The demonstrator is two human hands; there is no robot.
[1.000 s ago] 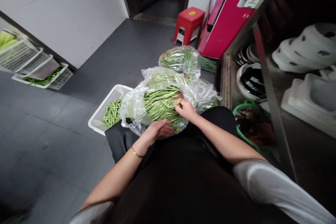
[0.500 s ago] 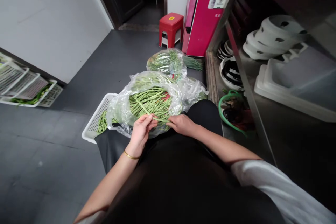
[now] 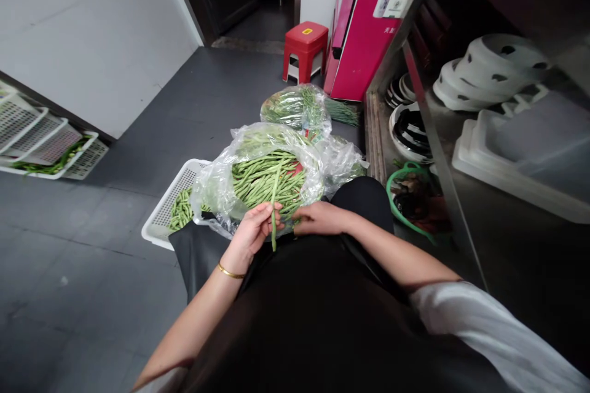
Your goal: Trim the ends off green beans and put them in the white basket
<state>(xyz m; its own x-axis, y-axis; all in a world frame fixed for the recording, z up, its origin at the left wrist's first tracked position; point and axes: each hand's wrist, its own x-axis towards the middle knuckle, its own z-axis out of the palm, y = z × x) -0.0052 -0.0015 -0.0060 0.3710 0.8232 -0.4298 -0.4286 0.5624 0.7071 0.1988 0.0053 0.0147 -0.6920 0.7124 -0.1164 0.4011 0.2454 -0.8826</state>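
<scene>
My left hand [image 3: 258, 224] pinches a long green bean [image 3: 275, 212] between thumb and fingers. The bean stands nearly upright, its lower end hanging below the fingertips. To its right, my right hand [image 3: 320, 218] is apart from that bean, its fingers bent and a gap showing between thumb and fingers. Its fingertips are partly hidden. Just beyond both hands, a clear plastic bag [image 3: 212, 181] lies open, full of long green beans [image 3: 258, 179]. At the left, a white perforated basket [image 3: 161, 221] holds shorter pieces of green bean [image 3: 181, 209].
More bagged greens [image 3: 295, 107] lie behind the beans, near a red stool [image 3: 306, 43] and a pink cabinet [image 3: 364, 37]. On the right is a metal shelf with white containers [image 3: 493, 73] and a green-rimmed basket [image 3: 399, 215]. White baskets [image 3: 55, 147] stand at far left.
The bean in my left hand has swung from slanting across to nearly upright. My right hand has come off the bean's end and dropped slightly. The view has shifted a little.
</scene>
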